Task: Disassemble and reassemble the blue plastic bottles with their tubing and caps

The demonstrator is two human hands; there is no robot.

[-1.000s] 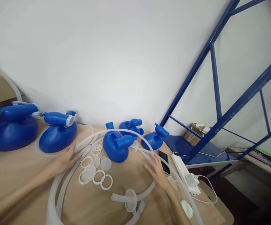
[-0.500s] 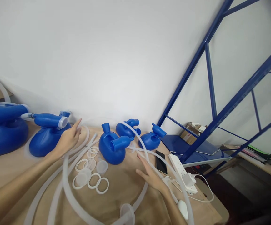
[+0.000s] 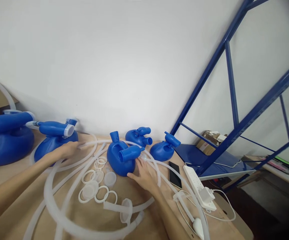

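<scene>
My left hand point(image 3: 70, 149) is closed at the left, its fingers on a translucent hose point(image 3: 94, 142) in front of a blue container point(image 3: 46, 143) with a white cap. My right hand point(image 3: 142, 174) is spread, with its fingertips at the lower right side of the middle blue container point(image 3: 115, 156). That container stands upright, with an open neck and a blue spout piece. White rings point(image 3: 101, 194) and clear lids point(image 3: 110, 179) lie in front of it. A clear cap point(image 3: 126, 210) sits around a hose end near the front.
Two more blue containers point(image 3: 161, 151) stand behind at the right, and a large one point(image 3: 6, 143) at the far left. A phone point(image 3: 174, 174), a power strip point(image 3: 196, 186) with cables and a blue metal rack point(image 3: 209, 73) are on the right.
My right hand has moved left and up to the middle container. My left hand has lowered and closed. The hoses have shifted, and a loose end now lies near the front.
</scene>
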